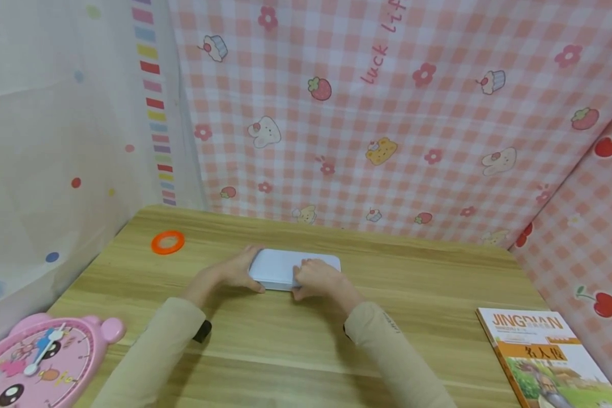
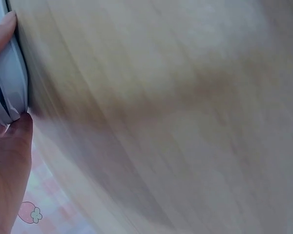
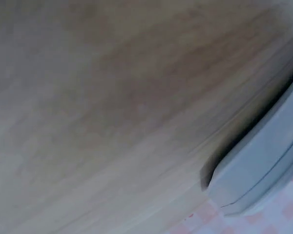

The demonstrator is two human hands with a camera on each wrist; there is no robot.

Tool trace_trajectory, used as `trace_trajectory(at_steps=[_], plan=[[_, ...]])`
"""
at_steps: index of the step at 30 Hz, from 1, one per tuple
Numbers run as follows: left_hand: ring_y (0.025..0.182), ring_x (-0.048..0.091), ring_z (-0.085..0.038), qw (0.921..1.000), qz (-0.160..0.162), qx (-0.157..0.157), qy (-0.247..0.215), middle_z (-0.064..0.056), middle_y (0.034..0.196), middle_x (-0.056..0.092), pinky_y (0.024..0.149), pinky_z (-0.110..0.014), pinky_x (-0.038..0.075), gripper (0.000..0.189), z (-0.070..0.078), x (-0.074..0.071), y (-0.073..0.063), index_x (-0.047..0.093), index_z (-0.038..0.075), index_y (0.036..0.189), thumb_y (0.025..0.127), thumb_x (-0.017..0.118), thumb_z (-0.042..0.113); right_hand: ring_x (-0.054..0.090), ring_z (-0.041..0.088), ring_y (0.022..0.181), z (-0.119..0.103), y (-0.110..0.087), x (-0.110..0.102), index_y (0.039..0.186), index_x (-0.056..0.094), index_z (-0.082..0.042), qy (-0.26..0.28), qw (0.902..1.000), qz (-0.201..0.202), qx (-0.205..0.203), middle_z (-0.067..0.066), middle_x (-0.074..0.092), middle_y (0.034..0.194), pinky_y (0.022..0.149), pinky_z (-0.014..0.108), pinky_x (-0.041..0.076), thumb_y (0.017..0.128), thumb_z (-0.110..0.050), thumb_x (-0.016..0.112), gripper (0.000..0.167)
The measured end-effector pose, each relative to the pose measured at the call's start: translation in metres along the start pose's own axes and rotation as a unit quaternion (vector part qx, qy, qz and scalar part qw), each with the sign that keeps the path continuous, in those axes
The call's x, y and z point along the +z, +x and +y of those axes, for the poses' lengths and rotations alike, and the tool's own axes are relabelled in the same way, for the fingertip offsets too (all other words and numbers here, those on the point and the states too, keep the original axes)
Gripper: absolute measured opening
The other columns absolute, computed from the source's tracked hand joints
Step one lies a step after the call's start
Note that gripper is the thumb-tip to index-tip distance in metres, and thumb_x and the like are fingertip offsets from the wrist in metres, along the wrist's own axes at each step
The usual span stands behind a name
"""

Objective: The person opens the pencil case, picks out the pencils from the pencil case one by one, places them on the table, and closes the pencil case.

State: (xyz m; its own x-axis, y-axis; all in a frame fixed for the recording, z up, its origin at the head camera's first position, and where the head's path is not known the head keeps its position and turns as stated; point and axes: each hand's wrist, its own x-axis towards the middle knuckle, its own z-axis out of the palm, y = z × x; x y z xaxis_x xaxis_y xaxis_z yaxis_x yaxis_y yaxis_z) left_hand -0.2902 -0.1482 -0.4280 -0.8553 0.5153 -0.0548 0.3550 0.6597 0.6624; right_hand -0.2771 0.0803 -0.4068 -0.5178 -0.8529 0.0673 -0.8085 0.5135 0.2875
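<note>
A flat, pale bluish-white case (image 1: 277, 264) with rounded corners lies on the wooden table in the head view. My left hand (image 1: 237, 271) grips its left end, with the thumb at the near side. Curled over the front edge, right of the middle, my right hand (image 1: 320, 279) holds the case with the thumb low at the near side. The left wrist view has the end of the case (image 2: 15, 78) between thumb and fingers, with a dark gap along its side. A thin seam runs along the case (image 3: 259, 168) in the right wrist view, where the right hand is mostly hidden.
An orange ring (image 1: 155, 242) lies at the back left of the table (image 1: 265, 351). A pink cartoon clock (image 1: 99, 340) is at the front left, and a book (image 1: 545, 357) at the front right. Patterned cloth (image 1: 347, 124) hangs behind the table.
</note>
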Motion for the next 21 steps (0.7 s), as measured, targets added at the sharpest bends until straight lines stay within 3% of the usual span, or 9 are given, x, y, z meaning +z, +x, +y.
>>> trace_trajectory(at_steps=[2, 4, 5, 8, 10, 13, 17, 21], plan=[[0.121, 0.039, -0.039, 1.0, 0.0, -0.001, 0.003, -0.026, 0.134, 0.033, 0.105, -0.051, 0.032, 0.1, 0.0, 0.0, 0.001, 0.02, -0.005, 0.139, 0.064, 0.082, 0.02, 0.051, 0.009, 0.056, 0.003, -0.004, 0.001, 0.084, 0.062, -0.007, 0.023, 0.9993, 0.011, 0.026, 0.002, 0.061, 0.068, 0.051, 0.023, 0.046, 0.076, -0.037, 0.065, 0.031], [0.122, 0.038, -0.039, 1.0, 0.0, -0.002, 0.006, -0.025, 0.135, 0.032, 0.106, -0.051, 0.031, 0.1, 0.0, 0.0, 0.002, 0.02, -0.005, 0.139, 0.064, 0.082, 0.02, 0.064, 0.019, 0.078, 0.008, -0.011, 0.003, 0.102, 0.062, -0.004, 0.082, 0.9945, 0.006, 0.064, 0.011, 0.067, 0.093, 0.07, 0.03, 0.053, 0.076, -0.042, 0.067, 0.046], [0.123, 0.037, -0.039, 1.0, -0.001, -0.002, 0.008, -0.025, 0.135, 0.032, 0.106, -0.051, 0.03, 0.1, -0.001, -0.001, 0.002, 0.02, -0.004, 0.139, 0.064, 0.081, 0.021, 0.063, 0.024, 0.095, 0.011, -0.016, 0.004, 0.113, 0.059, -0.003, 0.122, 0.9885, -0.002, 0.089, 0.015, 0.064, 0.109, 0.082, 0.035, 0.052, 0.076, -0.045, 0.068, 0.058], [0.126, 0.033, -0.04, 1.0, -0.006, -0.005, 0.005, -0.026, 0.137, 0.03, 0.108, -0.052, 0.027, 0.1, -0.002, -0.002, 0.002, 0.019, -0.005, 0.139, 0.064, 0.081, 0.018, 0.036, 0.033, 0.132, 0.022, -0.035, 0.012, 0.139, 0.035, -0.002, 0.226, 0.959, -0.034, 0.167, 0.019, 0.034, 0.145, 0.108, 0.045, 0.031, 0.073, -0.052, 0.069, 0.09], [0.128, 0.031, -0.04, 0.9999, -0.013, -0.007, 0.002, -0.026, 0.138, 0.028, 0.109, -0.053, 0.025, 0.099, -0.002, -0.003, 0.001, 0.019, -0.006, 0.14, 0.064, 0.08, 0.015, 0.021, 0.035, 0.139, 0.029, -0.048, 0.018, 0.144, 0.02, 0.001, 0.257, 0.9446, -0.061, 0.194, 0.021, 0.018, 0.151, 0.113, 0.047, 0.021, 0.075, -0.054, 0.066, 0.099], [0.128, 0.03, -0.04, 0.9995, -0.021, -0.017, -0.015, -0.026, 0.139, 0.027, 0.109, -0.053, 0.024, 0.1, -0.002, -0.004, 0.0, 0.018, -0.005, 0.14, 0.063, 0.08, 0.011, 0.013, 0.033, 0.141, 0.034, -0.059, 0.024, 0.145, 0.011, 0.002, 0.263, 0.9418, -0.075, 0.196, 0.021, 0.007, 0.153, 0.114, 0.046, 0.018, 0.08, -0.057, 0.058, 0.1], [0.128, 0.03, -0.041, 0.9985, -0.023, -0.023, -0.043, -0.026, 0.139, 0.027, 0.108, -0.054, 0.024, 0.101, -0.005, -0.006, 0.0, 0.018, -0.002, 0.141, 0.062, 0.08, 0.01, 0.014, 0.032, 0.141, 0.035, -0.062, 0.029, 0.145, 0.01, 0.002, 0.27, 0.9415, -0.059, 0.193, 0.021, 0.007, 0.153, 0.114, 0.045, 0.018, 0.08, -0.061, 0.055, 0.101], [0.128, 0.028, -0.04, 0.9958, -0.023, -0.023, -0.086, -0.027, 0.14, 0.027, 0.108, -0.054, 0.022, 0.101, -0.011, -0.004, 0.0, 0.016, -0.001, 0.141, 0.063, 0.08, 0.008, 0.021, 0.033, 0.139, 0.035, -0.061, 0.03, 0.144, 0.017, 0.002, 0.307, 0.9252, -0.038, 0.219, 0.022, 0.016, 0.151, 0.112, 0.043, 0.023, 0.074, -0.058, 0.064, 0.104]])
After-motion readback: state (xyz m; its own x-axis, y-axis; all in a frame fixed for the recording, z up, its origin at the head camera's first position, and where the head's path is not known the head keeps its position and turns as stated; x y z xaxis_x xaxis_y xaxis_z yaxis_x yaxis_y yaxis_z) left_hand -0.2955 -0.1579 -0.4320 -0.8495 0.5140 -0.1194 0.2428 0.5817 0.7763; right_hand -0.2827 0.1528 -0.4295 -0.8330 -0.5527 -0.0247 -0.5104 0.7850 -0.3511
